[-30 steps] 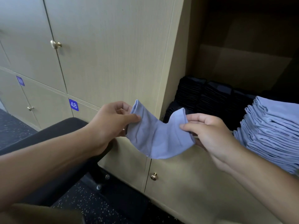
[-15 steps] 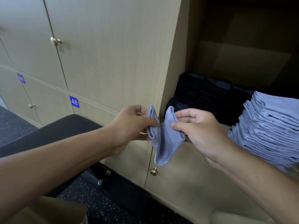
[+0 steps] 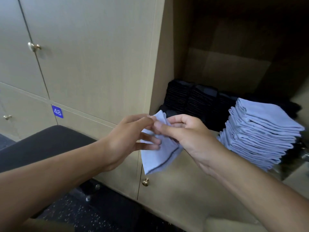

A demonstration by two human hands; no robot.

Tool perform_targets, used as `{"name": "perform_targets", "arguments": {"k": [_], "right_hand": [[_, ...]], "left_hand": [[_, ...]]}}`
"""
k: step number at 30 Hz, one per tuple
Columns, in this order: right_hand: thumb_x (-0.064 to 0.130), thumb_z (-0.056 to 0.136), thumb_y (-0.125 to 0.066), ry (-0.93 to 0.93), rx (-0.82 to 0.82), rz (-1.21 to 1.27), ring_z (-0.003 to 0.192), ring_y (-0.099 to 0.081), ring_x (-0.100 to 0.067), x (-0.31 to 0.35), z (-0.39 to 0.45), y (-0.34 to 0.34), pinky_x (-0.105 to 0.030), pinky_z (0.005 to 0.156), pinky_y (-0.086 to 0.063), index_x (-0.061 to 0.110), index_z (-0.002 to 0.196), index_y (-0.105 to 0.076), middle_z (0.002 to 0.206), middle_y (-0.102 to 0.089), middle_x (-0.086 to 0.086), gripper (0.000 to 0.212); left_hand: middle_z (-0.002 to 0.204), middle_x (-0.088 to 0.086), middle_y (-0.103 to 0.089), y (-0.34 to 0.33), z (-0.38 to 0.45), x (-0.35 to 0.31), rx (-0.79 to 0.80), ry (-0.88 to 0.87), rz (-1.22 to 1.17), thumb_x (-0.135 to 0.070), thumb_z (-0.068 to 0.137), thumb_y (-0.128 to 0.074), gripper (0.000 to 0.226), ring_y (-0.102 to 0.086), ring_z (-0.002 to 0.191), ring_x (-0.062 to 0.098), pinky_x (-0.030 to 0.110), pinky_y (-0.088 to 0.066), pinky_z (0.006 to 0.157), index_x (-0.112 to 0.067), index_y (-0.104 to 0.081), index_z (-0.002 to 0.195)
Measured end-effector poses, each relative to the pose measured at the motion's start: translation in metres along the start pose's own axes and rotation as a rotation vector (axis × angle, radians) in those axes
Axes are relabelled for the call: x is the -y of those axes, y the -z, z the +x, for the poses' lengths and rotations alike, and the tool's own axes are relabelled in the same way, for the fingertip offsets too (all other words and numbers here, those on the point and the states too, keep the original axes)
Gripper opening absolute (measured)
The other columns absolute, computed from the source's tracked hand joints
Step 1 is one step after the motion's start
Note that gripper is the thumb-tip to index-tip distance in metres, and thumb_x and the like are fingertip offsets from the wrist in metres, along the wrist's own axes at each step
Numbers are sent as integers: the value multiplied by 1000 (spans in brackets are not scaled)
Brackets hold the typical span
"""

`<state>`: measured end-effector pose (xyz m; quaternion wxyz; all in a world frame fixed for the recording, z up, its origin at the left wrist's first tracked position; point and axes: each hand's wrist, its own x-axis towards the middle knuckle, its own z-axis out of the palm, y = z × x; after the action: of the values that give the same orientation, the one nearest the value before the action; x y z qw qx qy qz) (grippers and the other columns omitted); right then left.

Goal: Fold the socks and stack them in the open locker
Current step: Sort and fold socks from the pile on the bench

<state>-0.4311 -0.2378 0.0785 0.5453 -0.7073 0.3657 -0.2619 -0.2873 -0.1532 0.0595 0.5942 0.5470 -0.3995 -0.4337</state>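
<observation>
Hands are meeting in front of the open locker (image 3: 168, 52), doubling a pale blue sock (image 3: 158, 158) over, likely so it will match the folded pile. The right hand (image 3: 189, 136) is pinching the sock's top edges between thumb and curled fingers, while the left hand (image 3: 127, 139) is pinching the same corner, its lower fingers spread against the hanging cloth. Inside, a tall stack of blue socks (image 3: 260, 133) is sitting beside rows of black socks (image 3: 192, 99).

Soft matt cloth sock (image 3: 158, 158); shiny brass knob (image 3: 145, 182); wood-grain locker (image 3: 160, 64).
</observation>
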Motion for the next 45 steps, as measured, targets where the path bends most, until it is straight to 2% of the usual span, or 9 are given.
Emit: {"name": "perform_targets", "arguments": {"k": [5,8,13,20,26,30,34,38,45], "right_hand": [[2,86,-71,-13,-61,-47,96,-71,-16,-2,4,6,-28,80,-55,23,106,-66,101,-74,1,30],[-4,85,-66,12,-110,-7,97,-71,-20,-2,4,11,-34,84,-56,22,105,-66,101,-75,-2,33],[-8,88,-63,56,-139,204,91,-70,-25,4,5,22,-36,77,-51,21,108,-57,105,-76,-7,36],[-18,92,-44,21,22,528,91,-67,-31,10,6,36,-34,70,-54,14,95,-53,120,-68,-27,33],[-19,91,-42,78,-52,384,105,-70,-37,10,4,37,-50,97,-54,12,96,-66,116,-71,-22,40],[-9,95,-46,98,-92,269,99,-72,-26,11,2,41,-50,94,-55,17,94,-71,114,-72,-17,36],[18,96,-65,132,-141,92,105,-68,-14,10,1,48,-34,90,-53,27,101,-75,110,-73,1,14],[8,88,-73,177,-169,50,112,-67,-18,9,2,59,-38,98,-53,33,105,-75,115,-71,3,30],[2,89,-65,258,-263,-39,103,-68,-30,15,-2,86,-51,101,-52,40,111,-73,112,-72,5,44]], "left_hand": [[100,14,-70,0,0,-1,-13,-46,79,-18,105,-49,27,-68,84,25,42,-59,87,-2,-70,109],[114,13,-68,4,1,1,-133,-126,220,-21,99,-62,11,-68,84,18,39,-57,84,-12,-66,105],[122,-7,-53,12,5,5,-336,-131,256,-36,88,-70,28,-59,97,13,39,-50,92,-33,-46,100],[93,10,-61,11,6,3,-21,-5,-148,-16,103,-56,21,-61,85,22,53,-57,93,-28,-40,106],[108,24,-64,11,5,-3,24,-143,-73,-1,99,-59,28,-67,88,23,38,-60,82,-20,-60,119],[126,6,-70,10,9,-6,28,-214,-11,12,94,-60,44,-73,103,32,45,-60,90,-21,-67,121],[138,-13,-63,2,13,-13,45,-267,37,17,92,-58,61,-70,93,34,50,-57,94,-29,-64,132],[137,-21,-62,-6,19,-18,52,-294,22,17,90,-60,70,-70,98,34,64,-47,102,-32,-57,141],[125,-10,-71,-28,36,-29,97,-286,39,10,84,-73,71,-76,98,32,45,-63,86,-30,-56,140]]}}
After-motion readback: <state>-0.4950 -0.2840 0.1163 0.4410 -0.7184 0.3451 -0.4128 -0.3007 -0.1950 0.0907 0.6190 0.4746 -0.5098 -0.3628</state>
